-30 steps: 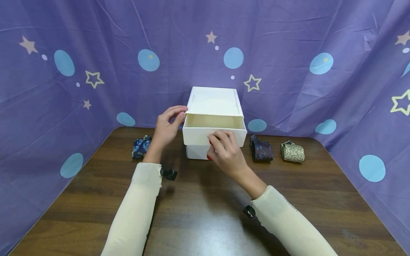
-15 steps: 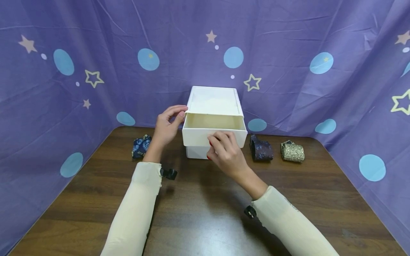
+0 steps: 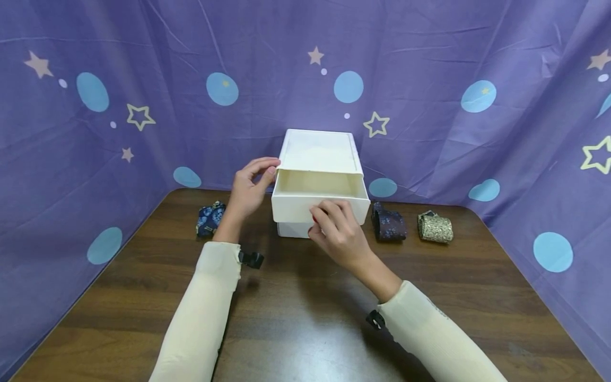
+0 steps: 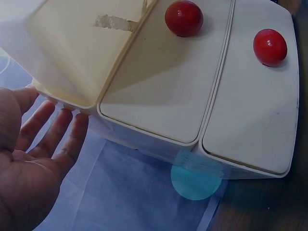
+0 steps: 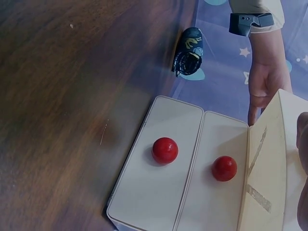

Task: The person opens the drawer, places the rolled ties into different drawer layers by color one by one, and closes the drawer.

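A white drawer cabinet (image 3: pixel 320 151) stands at the back middle of the table, its top drawer (image 3: pixel 305 207) pulled partly out, with bare inside showing. My right hand (image 3: pixel 340 233) pinches that drawer's red knob, mostly covered by the fingers. At the cabinet's upper left front edge, my left hand (image 3: pixel 250 185) rests with fairly straight fingertips against the side. In the left wrist view, its fingers (image 4: pixel 53 132) touch the side near the open drawer. Two lower drawers are closed, showing a red knob (image 4: pixel 184 18) and another red knob (image 4: pixel 270 47).
A rolled blue patterned necktie (image 3: pixel 210 218) lies left of the cabinet, beside the left forearm. To the right lie a rolled dark floral necktie (image 3: pixel 389 223) and a rolled gold speckled one. A purple curtain (image 3: pixel 420 63) hangs close behind the wooden table (image 3: pixel 296 318).
The top drawer has slid slightly farther out toward me, my right hand moving with it. My left hand has stayed at the cabinet's edge.
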`<state>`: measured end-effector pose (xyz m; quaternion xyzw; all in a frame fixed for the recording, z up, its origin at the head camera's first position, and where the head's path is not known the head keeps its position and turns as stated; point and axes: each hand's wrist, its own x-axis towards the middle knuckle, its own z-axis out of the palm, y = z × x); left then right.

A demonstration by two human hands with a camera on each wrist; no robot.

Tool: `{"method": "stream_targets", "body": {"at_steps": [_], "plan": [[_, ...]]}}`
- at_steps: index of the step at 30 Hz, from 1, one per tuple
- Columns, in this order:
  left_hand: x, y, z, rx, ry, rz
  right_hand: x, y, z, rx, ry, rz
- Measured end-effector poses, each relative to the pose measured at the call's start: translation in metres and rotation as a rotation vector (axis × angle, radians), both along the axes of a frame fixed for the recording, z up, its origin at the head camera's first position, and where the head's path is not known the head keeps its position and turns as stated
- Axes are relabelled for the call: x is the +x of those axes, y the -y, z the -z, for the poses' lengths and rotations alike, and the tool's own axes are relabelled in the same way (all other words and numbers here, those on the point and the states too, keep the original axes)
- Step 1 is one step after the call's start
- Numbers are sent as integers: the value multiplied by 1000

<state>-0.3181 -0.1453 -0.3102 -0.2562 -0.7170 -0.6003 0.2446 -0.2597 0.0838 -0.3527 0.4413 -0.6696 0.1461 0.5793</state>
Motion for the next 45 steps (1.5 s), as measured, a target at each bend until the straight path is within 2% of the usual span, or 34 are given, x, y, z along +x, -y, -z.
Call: {"method": "stream_targets", "body": {"at_steps": [45], "plan": [[-4,0,2,12,3,5,19,0,-1,55,-111,-20]]}}
